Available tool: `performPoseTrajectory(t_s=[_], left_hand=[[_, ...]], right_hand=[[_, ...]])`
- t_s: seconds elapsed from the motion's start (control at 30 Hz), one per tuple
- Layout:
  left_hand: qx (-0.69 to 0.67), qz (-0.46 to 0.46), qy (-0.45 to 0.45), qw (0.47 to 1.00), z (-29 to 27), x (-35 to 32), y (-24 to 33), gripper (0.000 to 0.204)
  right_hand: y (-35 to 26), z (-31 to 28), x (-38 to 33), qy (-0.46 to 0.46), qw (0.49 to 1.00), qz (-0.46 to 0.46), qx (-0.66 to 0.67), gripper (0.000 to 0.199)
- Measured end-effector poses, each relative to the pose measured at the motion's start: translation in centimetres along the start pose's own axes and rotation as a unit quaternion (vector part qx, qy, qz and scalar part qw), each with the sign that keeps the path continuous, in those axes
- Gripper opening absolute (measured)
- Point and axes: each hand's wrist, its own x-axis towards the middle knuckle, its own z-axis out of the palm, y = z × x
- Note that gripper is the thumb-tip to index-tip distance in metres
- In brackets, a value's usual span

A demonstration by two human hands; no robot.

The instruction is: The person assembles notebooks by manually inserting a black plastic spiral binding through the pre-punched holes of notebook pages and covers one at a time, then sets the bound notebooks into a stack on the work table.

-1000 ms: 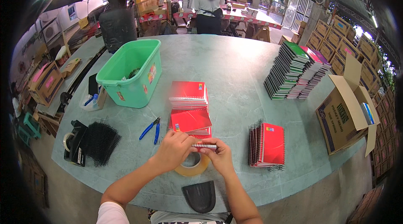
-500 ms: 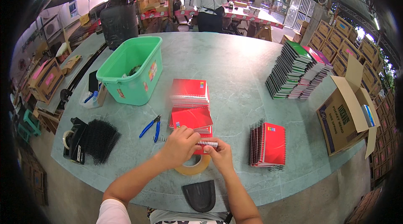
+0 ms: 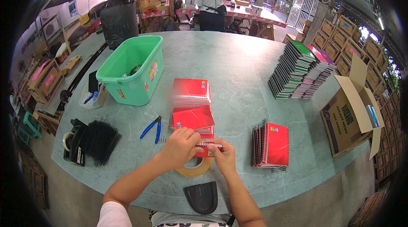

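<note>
Between my two hands is a red notebook point(image 3: 207, 152), tilted so its pale page edge faces up. My left hand point(image 3: 180, 147) is closed, its fingertips at the notebook's punched edge. A dark wire coil point(image 3: 162, 140) sticks out to the left of that hand. With thumb and fingers, my right hand point(image 3: 222, 155) pinches the notebook's right end. Just beyond my hands stand stacked red notebooks point(image 3: 193, 118), the nearer ones set askew. Partly under my hands lies a roll of tape point(image 3: 194, 171). Blue-handled pliers point(image 3: 152, 129) rest to the left.
A black curved pad point(image 3: 201, 197) lies near the table edge. At left are black wire coils point(image 3: 103, 137), a tape dispenser point(image 3: 75, 144) and a green bin point(image 3: 131, 78). Rightward stand coil-bound red notebooks point(image 3: 276, 144), taller notebook stacks point(image 3: 293, 74) and an open carton point(image 3: 346, 116). A person point(image 3: 211, 3) stands beyond.
The notebook has tilted slightly between my hands, and my right fingers have shifted a little along it. The whole view has moved slightly. Both hands keep their hold.
</note>
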Motion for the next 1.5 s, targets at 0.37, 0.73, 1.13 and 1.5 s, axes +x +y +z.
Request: performPoseTrajectory(t_s=[0.37, 0.73, 1.13, 1.5], left_hand=[[0.009, -0.023, -0.004, 1.000, -0.5, 0.3, 0.4, 0.023], [0.024, -0.020, -0.030, 0.999, -0.3, 0.1, 0.1, 0.026], [-0.015, -0.058, -0.092, 0.994, 0.7, 1.2, 0.1, 0.027], [-0.092, 0.023, -0.079, 0.992, 2.8, 2.3, 0.3, 0.023]], right_hand=[[0.8, -0.5, 0.2, -0.038, 0.997, -0.065, 0.010, 0.022], [-0.6, -0.2, 0.1, -0.029, 0.999, 0.014, -0.012, 0.025], [1.1, -0.8, 0.6, -0.001, 0.999, 0.006, -0.054, 0.017], [1.0, -1.1, 0.2, 0.019, 0.990, 0.013, -0.137, 0.013]])
